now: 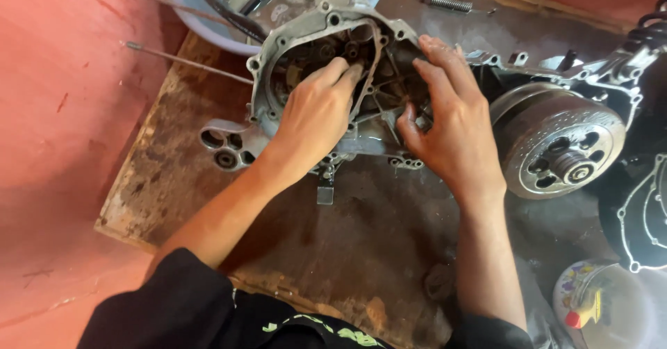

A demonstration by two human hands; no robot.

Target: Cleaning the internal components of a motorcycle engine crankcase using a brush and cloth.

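Grey cast-metal engine casing (292, 64) on stained wooden surface (347, 238): left hand (316, 116) fingers curled inside it, right hand (451, 123) spread open against its rim. Likely heavy, rigid, oily; best gripped by the bolt-holed rim.

engine case (278, 50) on board (174, 175) | basin (187, 9) behind | clutch drum (559, 144) right | spring (448, 3) behind

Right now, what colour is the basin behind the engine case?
Pale blue basin, seen best in the head view.

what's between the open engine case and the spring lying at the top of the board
In the head view, only bare, stained board lies between the engine case and the spring; nothing else sits in that stretch.
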